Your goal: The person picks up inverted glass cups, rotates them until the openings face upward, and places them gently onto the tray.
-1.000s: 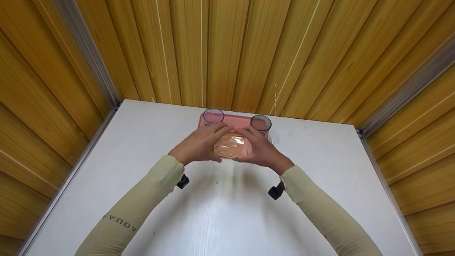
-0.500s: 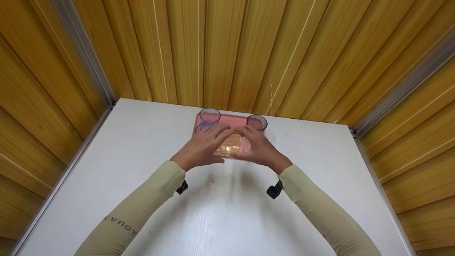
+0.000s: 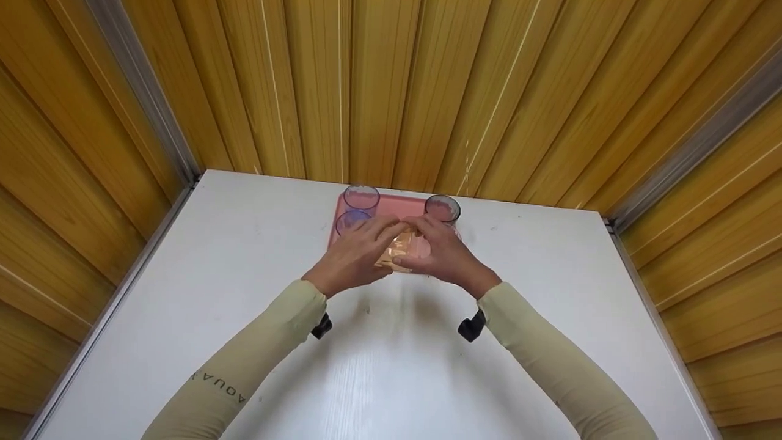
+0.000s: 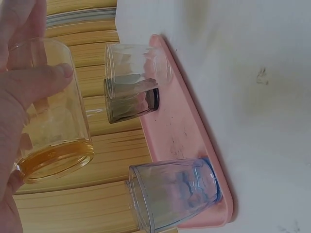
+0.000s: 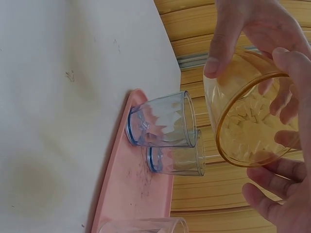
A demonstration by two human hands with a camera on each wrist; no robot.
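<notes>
An amber drinking glass [image 3: 398, 245] is held up sideways between both hands, over the front of a pink tray [image 3: 403, 205]. Its thick base [image 4: 58, 161] is toward the left hand and its mouth [image 5: 255, 121] faces right. The left hand [image 3: 353, 255] grips the base end, thumb along the outer wall and fingers behind. The right hand [image 3: 451, 252] holds the mouth end, with its thumb at the rim and its fingers [image 5: 274, 182] curled beneath. In the head view the hands hide much of the glass.
Two bluish glasses [image 5: 163, 120] stand at the tray's left end. A grey glass [image 4: 129, 103] and a clear glass [image 4: 133, 68] stand at its right end. The tray is near the white table's [image 3: 379, 366] back edge, before a wood-patterned wall [image 3: 391, 91].
The left hand has moved right, closer to the right hand, so less of the amber glass shows between them. The front bluish glass has come into view. The right hand has barely moved.
</notes>
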